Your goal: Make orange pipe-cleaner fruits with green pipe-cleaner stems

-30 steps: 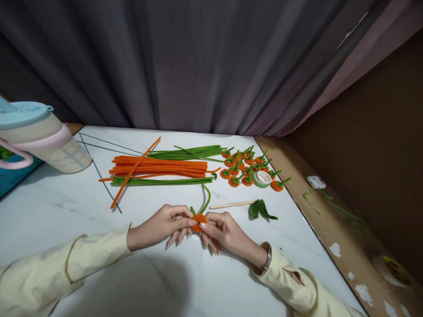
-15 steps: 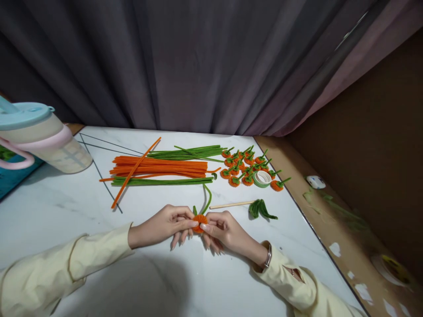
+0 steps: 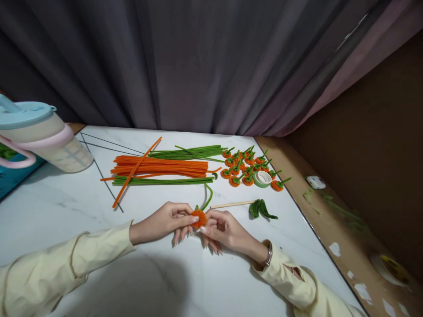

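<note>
The left hand point(image 3: 165, 220) pinches a small orange pipe-cleaner coil point(image 3: 199, 218) between thumb and fingertips, its other fingers resting on the white marble table point(image 3: 66, 207). The right hand point(image 3: 224, 229) meets it from the 3 o'clock side, fingertips closed on the same coil, a silver bracelet point(image 3: 268, 255) at the wrist. A green stem point(image 3: 207, 198) curves up from the coil toward 12 o'clock. The coil sits low in the middle of the table, just above the surface.

At 2 o'clock from the hands lies a thin wooden stick point(image 3: 233, 204), and just beyond its end a bent bunch of green pipe-cleaner pieces point(image 3: 261, 208). Further toward 1 o'clock a cluster of finished orange coils with green stems point(image 3: 246, 167) surrounds a roll of green tape point(image 3: 262, 178). At 11 to 12 o'clock a bundle of straight orange pipe cleaners point(image 3: 161, 167) lies between two bundles of green pipe cleaners point(image 3: 165, 181), one orange strand crossing them at a slant. Far at 10 o'clock stands a translucent jug with a pale blue lid point(image 3: 39, 136). No writing or label can be read on anything. A dark curtain point(image 3: 198, 66) hangs behind the table.
</note>
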Available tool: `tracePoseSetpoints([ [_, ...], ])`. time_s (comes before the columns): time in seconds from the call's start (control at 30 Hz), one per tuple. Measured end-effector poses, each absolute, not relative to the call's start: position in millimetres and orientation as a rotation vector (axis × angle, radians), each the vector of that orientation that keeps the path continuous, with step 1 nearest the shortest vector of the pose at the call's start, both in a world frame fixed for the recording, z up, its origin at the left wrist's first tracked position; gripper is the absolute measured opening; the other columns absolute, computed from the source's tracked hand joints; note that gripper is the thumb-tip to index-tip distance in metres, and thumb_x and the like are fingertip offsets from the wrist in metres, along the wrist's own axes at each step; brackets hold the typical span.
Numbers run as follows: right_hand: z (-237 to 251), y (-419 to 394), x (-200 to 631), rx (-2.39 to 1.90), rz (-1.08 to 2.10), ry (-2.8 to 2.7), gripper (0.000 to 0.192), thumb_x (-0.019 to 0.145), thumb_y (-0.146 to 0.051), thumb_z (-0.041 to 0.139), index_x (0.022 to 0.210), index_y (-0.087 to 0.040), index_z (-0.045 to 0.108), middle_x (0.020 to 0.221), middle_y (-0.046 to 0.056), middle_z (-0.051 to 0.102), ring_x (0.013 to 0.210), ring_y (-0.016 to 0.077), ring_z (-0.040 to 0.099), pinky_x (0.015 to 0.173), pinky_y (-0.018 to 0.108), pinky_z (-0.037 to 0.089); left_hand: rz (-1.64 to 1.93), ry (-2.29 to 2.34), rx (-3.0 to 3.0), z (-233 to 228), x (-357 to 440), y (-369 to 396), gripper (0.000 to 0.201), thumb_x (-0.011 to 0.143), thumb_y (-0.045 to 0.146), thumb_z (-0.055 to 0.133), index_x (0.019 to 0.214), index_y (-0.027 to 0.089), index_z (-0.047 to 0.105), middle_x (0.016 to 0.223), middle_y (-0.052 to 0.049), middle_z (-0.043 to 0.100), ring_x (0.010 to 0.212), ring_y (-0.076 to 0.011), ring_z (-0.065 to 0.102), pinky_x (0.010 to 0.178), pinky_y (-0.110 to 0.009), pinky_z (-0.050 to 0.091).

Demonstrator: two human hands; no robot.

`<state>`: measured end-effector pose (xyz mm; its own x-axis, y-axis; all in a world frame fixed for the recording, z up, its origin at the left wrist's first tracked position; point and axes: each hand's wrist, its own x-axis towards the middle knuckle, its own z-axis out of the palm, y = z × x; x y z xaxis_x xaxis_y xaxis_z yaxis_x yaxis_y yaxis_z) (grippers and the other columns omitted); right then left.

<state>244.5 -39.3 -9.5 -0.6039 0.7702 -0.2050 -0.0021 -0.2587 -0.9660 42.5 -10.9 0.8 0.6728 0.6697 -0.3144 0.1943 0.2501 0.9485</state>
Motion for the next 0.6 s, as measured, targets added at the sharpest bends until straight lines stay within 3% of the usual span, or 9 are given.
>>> tracePoseSetpoints([
  [0.2, -15.1, -43.8, 241.3, -1.075, 1.668, -1.590, 0.030, 0.085, -0.047, 0.054, 0.082, -0.017, 0.051, 0.054, -0.004, 0.057, 0.032, 0.0059, 0.044, 0.031, 0.017, 0.034, 0.407, 0.818, 1.296, 0.7, 42.1, -11.1, 0.032, 0.083, 0.045, 0.057, 0.075, 0.013, 0.055, 0.051, 0.003, 0.057, 0.038, -0.0081, 0.051, 0.039, -0.019, 0.041],
  [0.4, -22.3, -53.1, 243.6, -0.971, 0.584, -2.005, 0.009, 0.089, -0.025, 0.053, 0.097, -0.020, 0.055, 0.074, 0.004, 0.067, 0.060, 0.0130, 0.060, 0.056, 0.024, 0.047, 0.443, 0.750, 1.112, -0.4, 41.7, -9.9, 0.034, 0.084, 0.043, 0.057, 0.072, 0.012, 0.056, 0.050, 0.000, 0.059, 0.034, -0.0074, 0.050, 0.035, -0.018, 0.039],
  [0.53, -21.6, -53.5, 245.3, -0.832, 0.331, -2.017, 0.030, 0.087, -0.013, 0.054, 0.116, -0.021, 0.048, 0.092, 0.008, 0.067, 0.085, 0.0179, 0.064, 0.068, 0.026, 0.051, 0.420, 0.723, 0.994, 0.9, 42.3, -11.6, 0.033, 0.082, 0.042, 0.060, 0.072, 0.011, 0.056, 0.054, -0.002, 0.062, 0.033, -0.0067, 0.050, 0.033, -0.016, 0.038],
  [0.6, -20.8, -53.1, 246.1, -0.797, 0.273, -2.024, 0.035, 0.086, -0.008, 0.051, 0.119, -0.020, 0.046, 0.095, 0.010, 0.066, 0.088, 0.0179, 0.063, 0.069, 0.027, 0.051, 0.390, 0.705, 0.975, 0.9, 42.6, -12.9, 0.035, 0.081, 0.045, 0.062, 0.073, 0.011, 0.056, 0.055, -0.003, 0.063, 0.033, -0.0071, 0.051, 0.032, -0.016, 0.037],
])
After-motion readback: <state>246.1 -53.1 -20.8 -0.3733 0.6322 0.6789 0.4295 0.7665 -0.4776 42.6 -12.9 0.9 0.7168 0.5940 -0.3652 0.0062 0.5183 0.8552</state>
